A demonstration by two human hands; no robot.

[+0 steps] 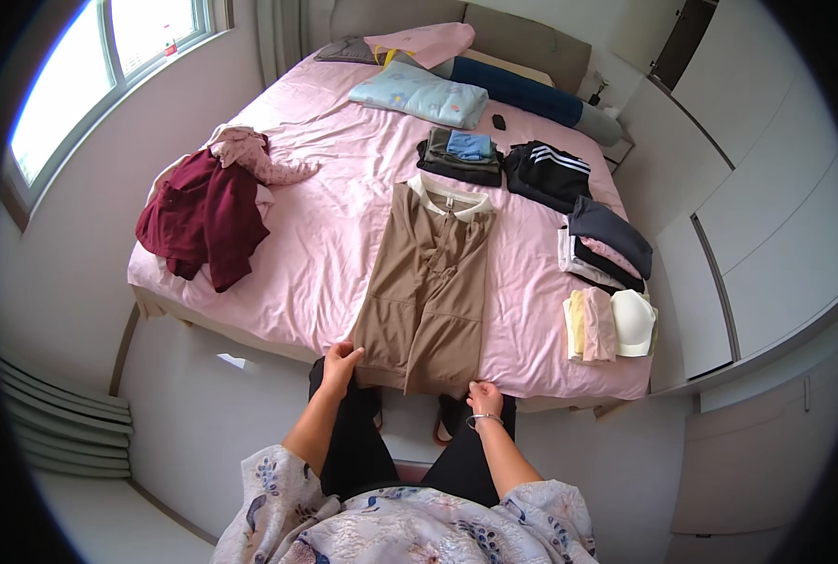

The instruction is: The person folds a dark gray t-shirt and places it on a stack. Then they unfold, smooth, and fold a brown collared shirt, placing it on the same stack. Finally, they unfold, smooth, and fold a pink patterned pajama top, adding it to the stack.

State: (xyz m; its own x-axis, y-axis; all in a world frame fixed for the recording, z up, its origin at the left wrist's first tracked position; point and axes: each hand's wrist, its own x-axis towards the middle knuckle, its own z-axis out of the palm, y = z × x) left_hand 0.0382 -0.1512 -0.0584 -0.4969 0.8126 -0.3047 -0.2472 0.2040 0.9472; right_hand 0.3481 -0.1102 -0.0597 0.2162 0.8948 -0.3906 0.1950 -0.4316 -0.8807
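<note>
A brown collared top (423, 291) lies lengthwise on the bed, its white collar pointing to the headboard and its sides tucked into a narrow strip. The hem hangs slightly over the bed's near edge. At the hem's left corner, my left hand (340, 367) is closed on the cloth. My right hand (485, 399), with a bracelet at the wrist, pinches the right corner. No sleeves show; they seem to be underneath.
Maroon and pink clothes (207, 211) lie heaped at left. Folded dark clothes (458, 158), black striped clothing (548, 176), a grey-topped stack (611, 240) and a white bra (633, 322) line the right side. Behind are a folded quilt (419, 94) and a blue bolster (517, 92). The pink sheet (315, 254) is wrinkled.
</note>
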